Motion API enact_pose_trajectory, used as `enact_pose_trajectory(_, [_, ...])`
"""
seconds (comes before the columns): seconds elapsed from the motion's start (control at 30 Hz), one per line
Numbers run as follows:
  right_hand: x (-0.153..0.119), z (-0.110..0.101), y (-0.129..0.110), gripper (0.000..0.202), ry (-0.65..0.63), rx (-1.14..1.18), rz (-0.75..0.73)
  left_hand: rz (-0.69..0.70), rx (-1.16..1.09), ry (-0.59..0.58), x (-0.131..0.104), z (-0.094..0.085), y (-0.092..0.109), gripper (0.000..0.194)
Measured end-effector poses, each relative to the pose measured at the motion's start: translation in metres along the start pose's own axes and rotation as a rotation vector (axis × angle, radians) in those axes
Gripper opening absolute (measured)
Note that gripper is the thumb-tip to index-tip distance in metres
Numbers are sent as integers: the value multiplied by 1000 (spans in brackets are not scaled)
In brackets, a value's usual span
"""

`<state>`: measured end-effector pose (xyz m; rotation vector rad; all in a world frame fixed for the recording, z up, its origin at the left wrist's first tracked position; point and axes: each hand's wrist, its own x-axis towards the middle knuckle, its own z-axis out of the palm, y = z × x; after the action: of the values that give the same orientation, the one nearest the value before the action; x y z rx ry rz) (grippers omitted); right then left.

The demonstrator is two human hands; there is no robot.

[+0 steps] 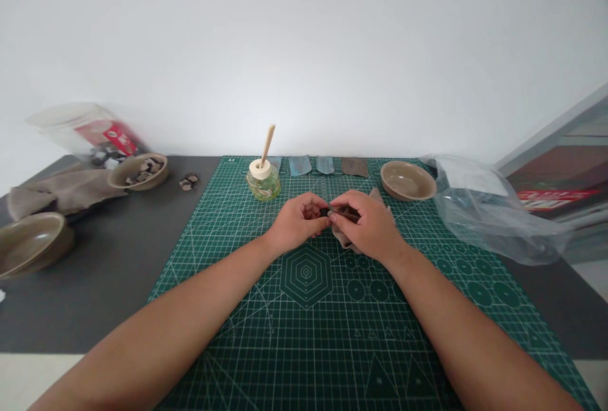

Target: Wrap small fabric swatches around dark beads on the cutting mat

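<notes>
Over the middle of the green cutting mat (228,347), my two hands meet at the fingertips. My left hand (304,220) is closed in a pinch on a small dark piece (325,212), mostly hidden by the fingers. Thumb and fingers of my right hand (368,221) are closed around a grey-brown cloth (342,239), whose folds hang below and show behind the knuckles. The right fingertips touch the dark piece too. Behind the hands stands a glass jar (264,187) of yellow-green liquid with a wooden stick (268,145) through its pale lid.
Blue-grey swatches (300,165) and a brown swatch (354,166) lie along the mat's back edge. An olive-brown bowl (408,182) and plastic bag (489,208) sit right. Leftward are a bowl (161,177) of dark-and-tan pieces, loose pieces (189,182), cloth (61,190), another bowl (52,240).
</notes>
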<state>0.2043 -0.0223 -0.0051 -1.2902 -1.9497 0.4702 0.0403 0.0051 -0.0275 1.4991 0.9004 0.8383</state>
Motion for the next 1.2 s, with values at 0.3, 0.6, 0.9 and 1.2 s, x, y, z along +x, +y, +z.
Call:
enact_pose_trajectory(0.3, [1,0,1,5,-48,-76,50,92,71,0,-1,0,0,21])
enact_pose_trajectory(0.6, [1,0,2,5,-24,-115,74,87,11,-20,-1,0,0,25])
enact_pose_trajectory(0.9, [0,1,0,4,-30,-111,57,77,-28,-18,-1,0,-1,27])
enact_pose_trajectory(1.2, [3,-2,0,5,-32,-89,106,85,154,-77,-4,1,-4,18])
